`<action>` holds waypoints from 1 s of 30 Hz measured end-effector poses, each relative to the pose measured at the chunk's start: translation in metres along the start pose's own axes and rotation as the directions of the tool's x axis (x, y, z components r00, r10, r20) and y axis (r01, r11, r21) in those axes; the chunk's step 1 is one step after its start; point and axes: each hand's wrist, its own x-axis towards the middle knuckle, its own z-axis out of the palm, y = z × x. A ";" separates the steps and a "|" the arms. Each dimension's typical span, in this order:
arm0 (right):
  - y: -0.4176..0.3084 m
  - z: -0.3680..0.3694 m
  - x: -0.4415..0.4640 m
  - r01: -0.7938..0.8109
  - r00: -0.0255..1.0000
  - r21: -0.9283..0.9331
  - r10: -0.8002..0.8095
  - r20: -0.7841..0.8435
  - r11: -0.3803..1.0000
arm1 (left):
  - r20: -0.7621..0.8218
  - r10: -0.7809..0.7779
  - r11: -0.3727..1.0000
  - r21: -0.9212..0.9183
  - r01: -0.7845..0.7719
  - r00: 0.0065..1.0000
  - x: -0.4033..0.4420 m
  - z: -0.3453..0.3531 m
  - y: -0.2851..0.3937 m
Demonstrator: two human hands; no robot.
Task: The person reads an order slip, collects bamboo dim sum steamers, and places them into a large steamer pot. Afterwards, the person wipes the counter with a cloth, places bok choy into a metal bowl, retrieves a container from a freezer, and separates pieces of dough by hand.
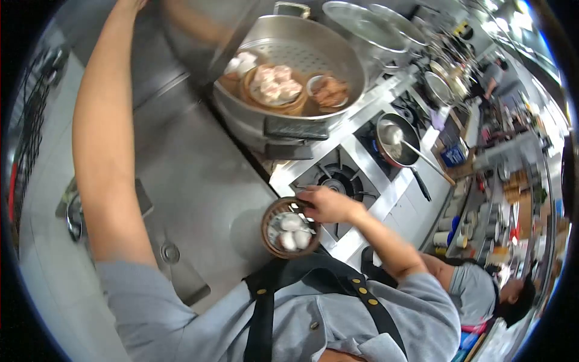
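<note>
My right hand [329,205] grips the rim of a small round bamboo basket [266,229] with several white buns or dumplings [291,224] in it, low before my apron. My left arm stretches up to the top left edge, where only a sliver of my left hand [142,3] shows; its fingers are hidden. Close by it a large metal lid [211,45] is blurred, tilted beside a wide steamer pot [356,66]. Inside the pot, a basket of pale pinkish dumplings [276,83] sits between white pieces and a bowl of brown food [329,90].
A steel counter [199,157] with a drain lies at left. Right of the pot are a gas burner [335,180], a wok [399,136] with a ladle, and lidded pots [368,27]. A co-worker [476,289] is at lower right, another person [491,75] farther back.
</note>
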 end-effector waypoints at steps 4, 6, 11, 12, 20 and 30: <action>-0.053 -0.136 -0.057 -0.066 0.995 -0.075 0.071 0.072 0.995 | -0.184 0.206 0.908 0.401 -0.118 0.961 -0.090 0.119 -0.002; -0.061 -0.192 -0.071 0.017 0.999 -0.128 -0.011 0.052 0.992 | -0.077 0.107 0.985 0.145 -0.095 0.991 -0.005 0.024 -0.015; -0.077 -0.287 -0.039 0.001 0.997 -0.283 -0.024 -0.078 0.959 | -0.290 0.317 0.838 0.532 -0.123 0.903 -0.098 0.158 0.002; -0.085 -0.302 -0.030 -0.312 0.947 -0.167 0.293 -0.129 0.935 | -0.299 0.321 0.830 0.545 -0.115 0.899 -0.095 0.157 0.001; -0.004 -0.323 0.164 -0.163 0.902 0.246 0.246 -0.356 0.955 | -0.295 0.327 0.828 0.547 -0.122 0.898 -0.090 0.143 0.000; 0.050 -0.256 0.313 -0.055 0.919 0.539 0.254 -0.302 0.841 | -0.261 0.243 0.872 0.481 -0.092 0.934 -0.084 0.120 0.002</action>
